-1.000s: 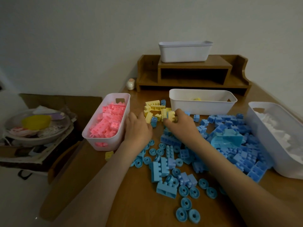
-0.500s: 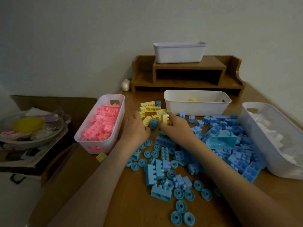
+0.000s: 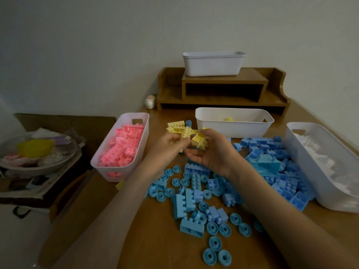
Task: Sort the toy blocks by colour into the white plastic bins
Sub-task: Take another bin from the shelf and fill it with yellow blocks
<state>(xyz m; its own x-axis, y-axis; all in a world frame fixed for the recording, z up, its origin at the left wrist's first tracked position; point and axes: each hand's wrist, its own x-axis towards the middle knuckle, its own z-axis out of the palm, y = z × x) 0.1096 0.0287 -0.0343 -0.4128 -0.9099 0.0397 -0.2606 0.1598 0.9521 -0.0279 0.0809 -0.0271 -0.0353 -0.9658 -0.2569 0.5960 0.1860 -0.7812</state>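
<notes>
Head camera is showing the left hand (image 3: 165,147) and right hand (image 3: 214,154) both curling round yellow blocks (image 3: 198,140) above the brown wooden table (image 3: 155,243). Blue blocks (image 3: 194,193) are lying under the hands. The pink-filled bin (image 3: 119,169) is sitting to their left, and another bin (image 3: 233,131) is sitting just behind them. A grey wall (image 3: 116,55) is standing far behind.

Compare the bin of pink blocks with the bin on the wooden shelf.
The bin of pink blocks stands on the table, end-on to the camera; the bin on the wooden shelf sits raised at the back, broadside. The first is well filled; the second's contents are hidden. Both are white, oblong plastic.
</notes>
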